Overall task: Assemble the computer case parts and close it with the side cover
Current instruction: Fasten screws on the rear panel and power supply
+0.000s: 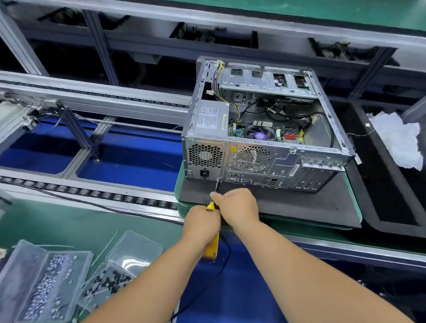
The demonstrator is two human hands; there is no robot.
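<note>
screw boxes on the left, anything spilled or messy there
Yes. The clear box of silver screws lies open, and black screws are scattered loosely around the smaller clear box beside it rather than contained. A crumpled white sheet also lies right of the computer case.

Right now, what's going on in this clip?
A person is driving a screw into the back of an open computer case that lies on a dark mat. The left hand grips a yellow electric screwdriver, and the right hand steadies its shaft near the tip. The side cover is not on yet. Clear boxes of screws sit at the lower left.
</note>
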